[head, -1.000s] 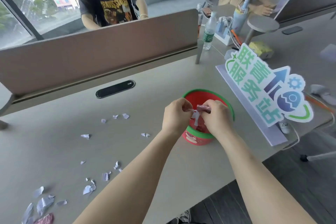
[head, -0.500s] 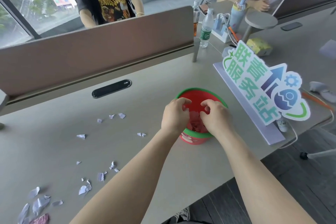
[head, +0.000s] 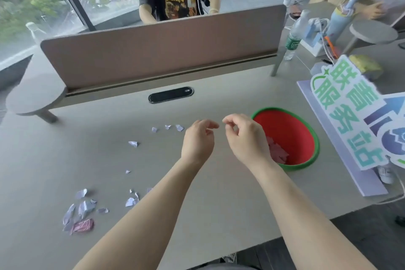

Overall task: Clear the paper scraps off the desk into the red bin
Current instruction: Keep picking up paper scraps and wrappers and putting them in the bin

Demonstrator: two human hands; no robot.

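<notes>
The red bin (head: 291,129) with a green rim stands on the grey desk (head: 219,204), right of centre, with pinkish scraps (head: 277,152) inside. My left hand (head: 198,141) and my right hand (head: 245,140) hover just left of the bin, fingers loosely curled, holding nothing. White paper scraps (head: 167,127) lie beyond my left hand. One scrap (head: 133,144) sits further left. A larger pile of scraps (head: 84,207) with a pink crumpled piece (head: 83,225) lies at the lower left. More bits (head: 132,200) lie beside my left forearm.
A large cut-out sign (head: 355,120) on a lilac base stands right of the bin. A brown divider screen (head: 162,48) runs along the desk's back, with a black cable port (head: 171,94) before it. A bottle (head: 294,37) and clutter sit at the far right. Two people sit beyond.
Both hands have come out of the bin and moved left over the desk. The scraps they held a second ago now lie in the bin. The view has swung left.
</notes>
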